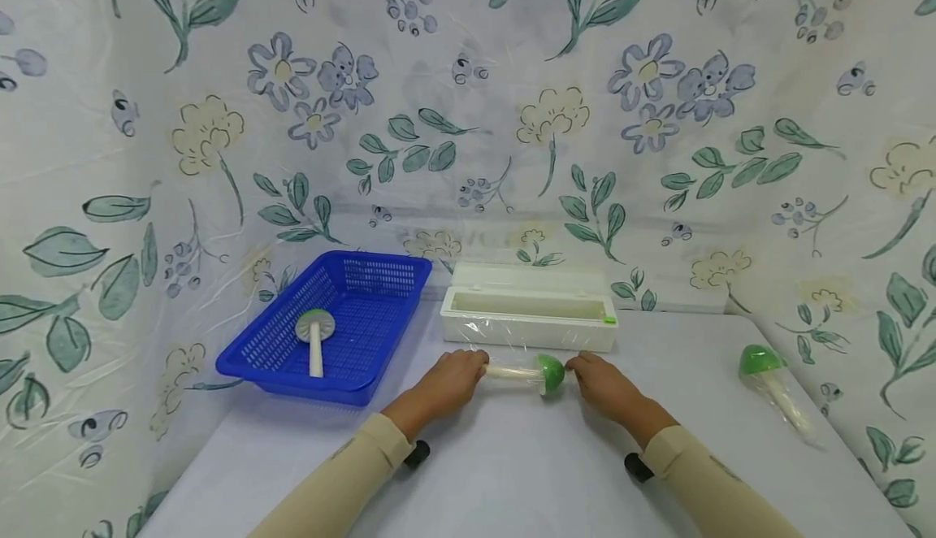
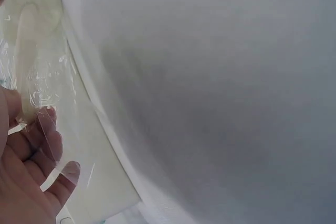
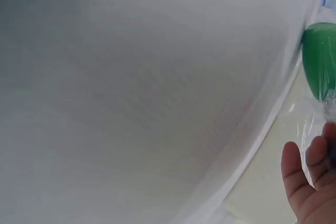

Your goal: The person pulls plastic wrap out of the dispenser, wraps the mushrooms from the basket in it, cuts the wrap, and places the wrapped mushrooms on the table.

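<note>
A mushroom [image 1: 552, 374] with a green cap and pale stem lies wrapped in clear plastic film [image 2: 44, 85], held between my two hands above the white table. My left hand [image 1: 455, 379] pinches the film at the stem's end, and some film drapes over its fingers [image 2: 50, 140]. Beyond the cap, my right hand [image 1: 605, 385] pinches the gathered film; in the right wrist view the green cap [image 3: 320, 61] shows just past the fingertips [image 3: 316, 148]. Directly behind the mushroom stands a long white film dispenser box [image 1: 526, 333], its lid up.
At the left sits a blue plastic basket [image 1: 256, 366] with an unwrapped green-capped mushroom [image 1: 316, 339] leaning in it. Another film-wrapped mushroom [image 1: 777, 388] lies near the table's right edge. A flower-patterned sheet [image 1: 497, 148] hangs behind the table.
</note>
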`<state>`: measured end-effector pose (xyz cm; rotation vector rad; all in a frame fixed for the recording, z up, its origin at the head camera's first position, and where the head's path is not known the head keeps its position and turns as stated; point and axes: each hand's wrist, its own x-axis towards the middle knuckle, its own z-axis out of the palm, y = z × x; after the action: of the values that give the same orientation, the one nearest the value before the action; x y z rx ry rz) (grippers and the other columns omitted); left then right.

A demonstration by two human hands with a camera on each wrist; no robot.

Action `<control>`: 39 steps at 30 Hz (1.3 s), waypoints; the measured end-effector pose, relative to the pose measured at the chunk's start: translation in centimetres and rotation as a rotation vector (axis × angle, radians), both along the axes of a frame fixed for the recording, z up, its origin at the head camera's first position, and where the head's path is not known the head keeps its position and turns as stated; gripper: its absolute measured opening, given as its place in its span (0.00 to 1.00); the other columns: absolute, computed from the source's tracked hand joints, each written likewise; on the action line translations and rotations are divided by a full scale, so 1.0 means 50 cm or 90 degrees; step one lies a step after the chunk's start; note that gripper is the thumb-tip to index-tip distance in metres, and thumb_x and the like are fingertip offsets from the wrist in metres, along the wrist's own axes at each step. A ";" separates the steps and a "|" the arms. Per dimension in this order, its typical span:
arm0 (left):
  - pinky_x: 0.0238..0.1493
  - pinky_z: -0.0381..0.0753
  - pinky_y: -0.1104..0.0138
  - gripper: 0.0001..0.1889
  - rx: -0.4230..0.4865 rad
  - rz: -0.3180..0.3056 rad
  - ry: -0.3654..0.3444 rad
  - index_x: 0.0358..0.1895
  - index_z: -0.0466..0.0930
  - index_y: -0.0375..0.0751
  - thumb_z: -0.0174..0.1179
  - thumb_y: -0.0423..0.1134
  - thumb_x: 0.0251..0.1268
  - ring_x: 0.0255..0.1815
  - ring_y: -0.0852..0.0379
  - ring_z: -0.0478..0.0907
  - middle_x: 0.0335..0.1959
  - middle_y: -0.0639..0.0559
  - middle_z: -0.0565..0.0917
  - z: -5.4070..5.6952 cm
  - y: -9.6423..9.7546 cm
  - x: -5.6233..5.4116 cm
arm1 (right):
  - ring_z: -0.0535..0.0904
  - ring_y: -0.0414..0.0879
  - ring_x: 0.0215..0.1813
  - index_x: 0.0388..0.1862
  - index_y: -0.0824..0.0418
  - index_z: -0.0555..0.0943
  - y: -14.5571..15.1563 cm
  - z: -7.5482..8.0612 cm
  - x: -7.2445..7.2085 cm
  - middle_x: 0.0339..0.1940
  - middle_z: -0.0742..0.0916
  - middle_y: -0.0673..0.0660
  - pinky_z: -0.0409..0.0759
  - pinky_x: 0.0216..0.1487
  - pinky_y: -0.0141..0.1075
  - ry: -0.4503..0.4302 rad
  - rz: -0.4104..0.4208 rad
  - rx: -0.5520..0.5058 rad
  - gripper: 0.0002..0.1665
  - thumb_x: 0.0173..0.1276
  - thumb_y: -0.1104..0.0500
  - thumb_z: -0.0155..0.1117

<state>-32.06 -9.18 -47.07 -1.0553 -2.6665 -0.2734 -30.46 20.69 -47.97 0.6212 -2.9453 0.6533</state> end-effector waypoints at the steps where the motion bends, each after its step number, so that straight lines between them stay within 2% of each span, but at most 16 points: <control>1: 0.40 0.74 0.56 0.04 -0.005 0.007 0.001 0.45 0.72 0.41 0.50 0.35 0.74 0.36 0.52 0.76 0.31 0.52 0.78 0.000 0.002 -0.005 | 0.77 0.47 0.49 0.52 0.63 0.79 -0.002 0.001 -0.001 0.42 0.79 0.51 0.76 0.52 0.44 0.002 0.003 0.015 0.12 0.75 0.62 0.53; 5: 0.40 0.74 0.55 0.05 -0.034 0.029 -0.011 0.45 0.72 0.41 0.48 0.35 0.75 0.38 0.50 0.77 0.33 0.50 0.79 -0.001 0.010 -0.022 | 0.75 0.45 0.49 0.56 0.63 0.76 -0.010 0.000 -0.009 0.44 0.76 0.49 0.75 0.55 0.43 -0.022 -0.017 0.059 0.24 0.70 0.49 0.63; 8: 0.38 0.75 0.55 0.05 -0.049 0.041 -0.023 0.44 0.72 0.41 0.46 0.35 0.75 0.38 0.49 0.78 0.34 0.49 0.79 -0.004 0.013 -0.033 | 0.76 0.46 0.50 0.54 0.62 0.77 -0.017 0.001 -0.018 0.44 0.77 0.50 0.75 0.56 0.43 -0.031 -0.036 0.063 0.28 0.64 0.45 0.69; 12: 0.35 0.74 0.57 0.07 -0.042 0.048 -0.038 0.43 0.74 0.40 0.46 0.34 0.75 0.33 0.50 0.75 0.33 0.49 0.74 -0.009 0.016 -0.048 | 0.77 0.47 0.51 0.53 0.61 0.78 -0.021 0.000 -0.034 0.44 0.78 0.50 0.75 0.56 0.44 -0.029 -0.049 0.055 0.26 0.65 0.45 0.66; 14: 0.36 0.74 0.58 0.07 -0.036 0.039 -0.033 0.42 0.76 0.38 0.48 0.33 0.74 0.33 0.51 0.73 0.32 0.49 0.72 -0.011 0.017 -0.054 | 0.77 0.47 0.51 0.53 0.61 0.79 -0.020 -0.002 -0.041 0.44 0.78 0.49 0.75 0.56 0.43 -0.022 -0.044 0.060 0.26 0.66 0.44 0.64; 16: 0.40 0.76 0.58 0.06 -0.031 0.032 -0.022 0.44 0.77 0.37 0.51 0.32 0.72 0.35 0.51 0.74 0.34 0.48 0.74 -0.010 0.018 -0.060 | 0.77 0.47 0.51 0.53 0.60 0.79 -0.018 -0.003 -0.046 0.44 0.78 0.49 0.75 0.56 0.44 -0.010 -0.034 0.061 0.25 0.67 0.43 0.63; 19: 0.43 0.78 0.59 0.07 -0.034 0.028 -0.017 0.48 0.77 0.39 0.55 0.31 0.70 0.40 0.51 0.78 0.38 0.48 0.78 -0.006 0.023 -0.064 | 0.75 0.46 0.46 0.50 0.61 0.80 -0.012 -0.003 -0.050 0.41 0.76 0.50 0.75 0.51 0.43 0.015 -0.010 0.056 0.23 0.68 0.45 0.62; 23: 0.42 0.79 0.61 0.11 -0.063 0.027 -0.055 0.52 0.79 0.43 0.57 0.38 0.70 0.40 0.54 0.79 0.40 0.51 0.80 0.002 0.030 -0.063 | 0.71 0.46 0.44 0.47 0.63 0.81 -0.006 -0.004 -0.052 0.43 0.73 0.52 0.74 0.47 0.42 0.050 0.011 0.048 0.20 0.69 0.47 0.62; 26: 0.45 0.77 0.60 0.16 -0.082 0.030 -0.091 0.52 0.80 0.43 0.63 0.45 0.66 0.40 0.56 0.78 0.41 0.53 0.79 0.006 0.035 -0.064 | 0.72 0.48 0.49 0.46 0.64 0.81 -0.006 -0.005 -0.053 0.47 0.74 0.53 0.74 0.51 0.43 0.072 0.013 0.054 0.19 0.70 0.48 0.62; 29: 0.46 0.77 0.61 0.18 -0.092 0.032 -0.102 0.54 0.79 0.43 0.67 0.43 0.61 0.41 0.55 0.78 0.42 0.53 0.79 0.007 0.038 -0.069 | 0.74 0.51 0.52 0.47 0.65 0.80 -0.010 -0.004 -0.054 0.47 0.77 0.54 0.73 0.55 0.45 0.050 0.001 0.048 0.19 0.71 0.49 0.60; 32: 0.48 0.78 0.62 0.16 -0.096 0.031 -0.102 0.54 0.79 0.45 0.64 0.34 0.63 0.44 0.55 0.79 0.43 0.53 0.80 0.004 0.037 -0.077 | 0.75 0.52 0.54 0.50 0.66 0.79 -0.016 -0.006 -0.057 0.47 0.79 0.55 0.73 0.58 0.47 -0.014 -0.014 0.014 0.21 0.73 0.49 0.57; 35: 0.52 0.77 0.63 0.16 -0.087 0.029 -0.114 0.55 0.78 0.44 0.59 0.29 0.66 0.48 0.55 0.79 0.46 0.53 0.80 0.003 0.034 -0.082 | 0.74 0.54 0.58 0.55 0.67 0.77 -0.023 -0.007 -0.058 0.51 0.80 0.56 0.71 0.59 0.48 -0.064 -0.040 -0.020 0.27 0.69 0.47 0.63; 39: 0.57 0.74 0.61 0.17 -0.053 0.022 -0.148 0.59 0.76 0.43 0.54 0.29 0.70 0.54 0.52 0.78 0.51 0.49 0.80 0.003 0.030 -0.085 | 0.73 0.53 0.59 0.55 0.67 0.76 -0.033 -0.008 -0.059 0.53 0.78 0.57 0.71 0.60 0.48 -0.061 -0.070 -0.035 0.33 0.61 0.44 0.71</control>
<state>-36.33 -7.69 -46.93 -1.0589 -2.9224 -0.2969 -33.42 19.05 -48.39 0.4321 -3.0100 0.7711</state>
